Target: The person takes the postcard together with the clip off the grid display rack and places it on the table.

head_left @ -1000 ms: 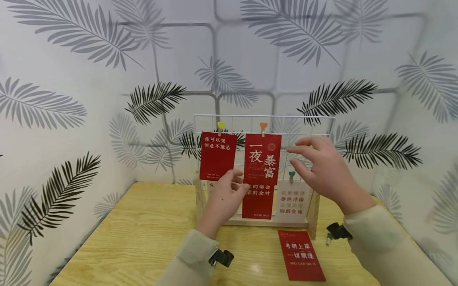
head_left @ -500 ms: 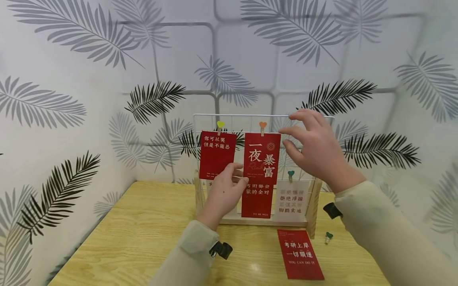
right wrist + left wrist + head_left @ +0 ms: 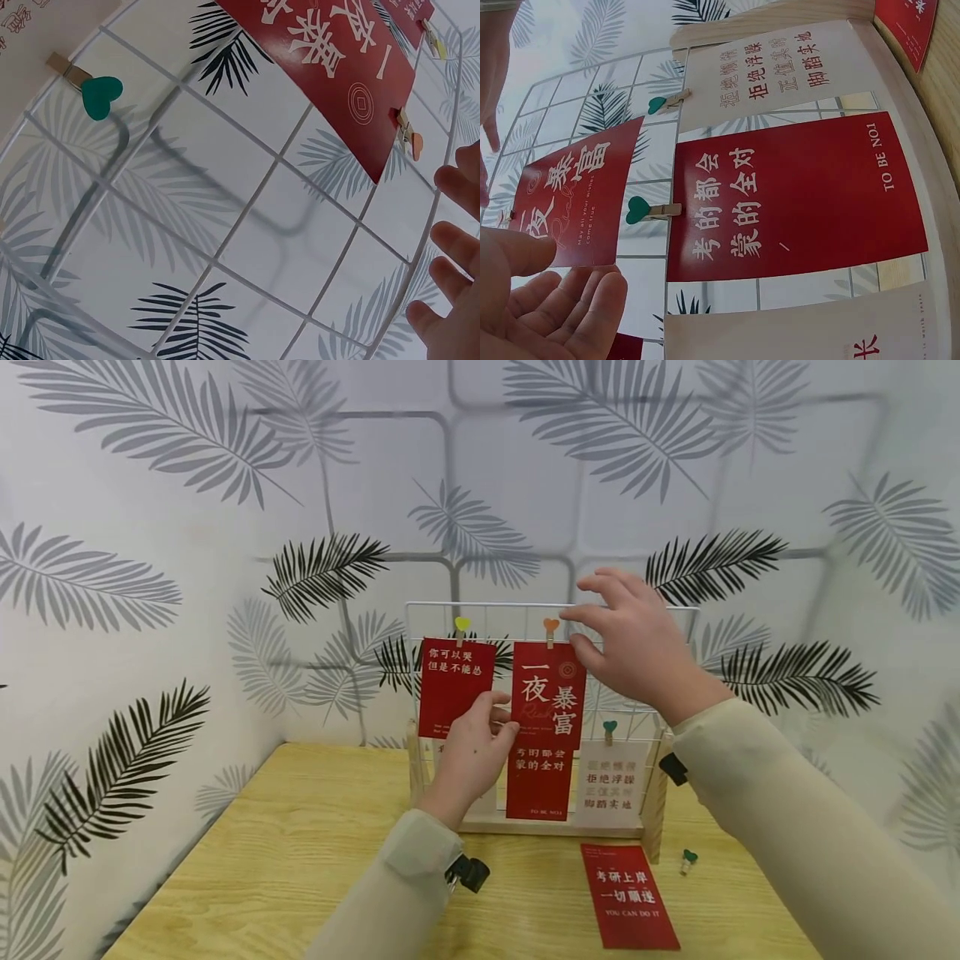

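Observation:
A red card [image 3: 547,693] with large white characters hangs from a small wooden clip with an orange heart [image 3: 552,624]. My left hand [image 3: 476,747] pinches the card's left edge, thumb in front and fingertips partly hidden behind; the left wrist view shows the thumb [image 3: 521,251] over its face. Beside the orange clip, my right hand [image 3: 633,639] is raised with parted fingers, its index fingertip close to the heart. In the right wrist view a gap separates the right fingers [image 3: 450,247] from the clip [image 3: 409,135]. The right hand holds nothing.
A white wire grid [image 3: 637,605] on a wooden base stands near the patterned wall. More cards hang there, including a red one with a yellow heart clip [image 3: 462,623] and a white one [image 3: 615,785]. A red card [image 3: 630,897] and green heart clip [image 3: 688,860] lie on the table.
My right hand has moved left and upward, from the right part of the grid to beside the orange heart clip. The left hand stays at the card's edge, shifting up slightly.

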Demonstrator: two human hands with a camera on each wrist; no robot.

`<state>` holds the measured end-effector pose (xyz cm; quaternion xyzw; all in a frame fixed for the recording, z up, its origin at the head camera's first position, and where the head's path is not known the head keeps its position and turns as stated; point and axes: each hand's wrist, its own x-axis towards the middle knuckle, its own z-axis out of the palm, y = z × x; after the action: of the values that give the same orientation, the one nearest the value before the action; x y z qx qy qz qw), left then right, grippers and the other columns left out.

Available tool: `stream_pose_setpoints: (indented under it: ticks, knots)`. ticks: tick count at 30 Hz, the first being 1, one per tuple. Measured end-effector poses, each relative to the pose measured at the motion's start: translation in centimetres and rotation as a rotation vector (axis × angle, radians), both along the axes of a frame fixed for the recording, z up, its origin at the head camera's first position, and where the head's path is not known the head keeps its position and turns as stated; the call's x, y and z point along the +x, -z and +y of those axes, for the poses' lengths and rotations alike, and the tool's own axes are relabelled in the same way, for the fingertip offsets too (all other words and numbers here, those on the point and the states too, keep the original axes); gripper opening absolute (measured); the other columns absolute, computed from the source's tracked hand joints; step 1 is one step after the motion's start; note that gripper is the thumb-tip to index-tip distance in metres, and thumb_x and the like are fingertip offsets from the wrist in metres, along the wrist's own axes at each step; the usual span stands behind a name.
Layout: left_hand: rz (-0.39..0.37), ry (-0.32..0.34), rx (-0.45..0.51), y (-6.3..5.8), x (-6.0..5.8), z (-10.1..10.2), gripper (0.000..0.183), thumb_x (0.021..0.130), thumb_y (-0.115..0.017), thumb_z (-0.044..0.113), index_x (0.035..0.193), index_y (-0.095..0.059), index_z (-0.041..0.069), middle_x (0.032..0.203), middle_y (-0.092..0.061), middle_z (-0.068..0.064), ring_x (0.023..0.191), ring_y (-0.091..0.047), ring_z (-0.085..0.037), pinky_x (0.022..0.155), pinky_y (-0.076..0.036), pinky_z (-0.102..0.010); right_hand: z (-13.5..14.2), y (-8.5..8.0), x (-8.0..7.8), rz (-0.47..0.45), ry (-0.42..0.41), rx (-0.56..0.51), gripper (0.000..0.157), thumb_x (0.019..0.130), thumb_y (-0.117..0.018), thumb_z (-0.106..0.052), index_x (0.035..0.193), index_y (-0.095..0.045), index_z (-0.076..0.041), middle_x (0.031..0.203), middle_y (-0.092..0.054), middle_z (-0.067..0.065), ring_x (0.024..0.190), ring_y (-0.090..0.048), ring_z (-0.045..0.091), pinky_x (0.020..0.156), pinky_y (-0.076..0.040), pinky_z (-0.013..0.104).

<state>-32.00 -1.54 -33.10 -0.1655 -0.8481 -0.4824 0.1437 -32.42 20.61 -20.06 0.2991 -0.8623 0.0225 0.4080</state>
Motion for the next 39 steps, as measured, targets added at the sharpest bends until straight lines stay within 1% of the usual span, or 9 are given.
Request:
stream_pose_setpoints:
  ticks: [9,14,18,26,30,39]
  knots:
    - [0.011,0.0,0.0,-0.3,-0.4,0.2,0.039,0.101,-0.064,0.023,0.139,-0.054,0.019,0.112,-0.068,0.002,0.096,-0.066,-0.015,0.085,-0.057,-0.037,-0.5,-0.2,-0.8,-0.036,0.054,0.065,0.031,0.095,-0.067,-0.023,0.123,-0.073,-0.013,0.141,-0.056,0.015,0.14,-0.039,0.035,0.115,-0.03,0.055]
    - [-0.002,-0.002,-0.001,-0.6,-0.5,0.4,0.038,0.101,-0.064,0.023,0.138,-0.055,0.019,0.109,-0.068,0.003,0.093,-0.065,-0.015,0.083,-0.057,-0.037,-1.1,-0.1,-1.2,-0.077,0.072,0.08,0.033,0.096,-0.065,-0.026,0.126,-0.072,-0.012,0.142,-0.056,0.015,0.142,-0.037,0.036,0.118,-0.024,0.053]
    - [-0.016,-0.001,0.001,-0.8,-0.6,0.6,0.038,0.101,-0.065,0.023,0.137,-0.055,0.019,0.11,-0.067,0.003,0.094,-0.065,-0.015,0.082,-0.058,-0.036,-1.4,0.0,-1.5,-0.105,0.099,0.082,0.034,0.097,-0.063,-0.027,0.126,-0.071,-0.01,0.143,-0.056,0.016,0.143,-0.036,0.036,0.119,-0.023,0.052]
    - [-0.025,-0.003,0.007,-0.9,-0.7,0.7,0.035,0.102,-0.064,0.022,0.136,-0.056,0.019,0.111,-0.067,0.001,0.094,-0.064,-0.016,0.084,-0.057,-0.036,-2.1,0.0,-1.6,-0.155,0.144,0.057,0.031,0.101,-0.058,-0.029,0.122,-0.073,-0.011,0.143,-0.056,0.016,0.144,-0.036,0.037,0.119,-0.023,0.051]
    - [-0.021,-0.008,-0.004,-0.9,-0.7,0.7,0.035,0.102,-0.064,0.022,0.136,-0.056,0.019,0.112,-0.067,0.001,0.094,-0.064,-0.016,0.084,-0.057,-0.036,-2.3,0.1,-1.7,-0.171,0.159,0.04,0.03,0.101,-0.058,-0.029,0.12,-0.074,-0.011,0.143,-0.056,0.016,0.143,-0.037,0.037,0.118,-0.024,0.052]
    - [-0.005,-0.022,0.013,-1.3,-0.6,0.7,0.03,0.102,-0.063,0.02,0.132,-0.058,0.019,0.108,-0.067,0.002,0.091,-0.063,-0.016,0.079,-0.058,-0.033,-2.7,0.2,-1.8,-0.172,0.141,-0.02,0.025,0.1,-0.061,-0.028,0.116,-0.075,-0.013,0.137,-0.061,0.014,0.141,-0.041,0.035,0.116,-0.028,0.054]
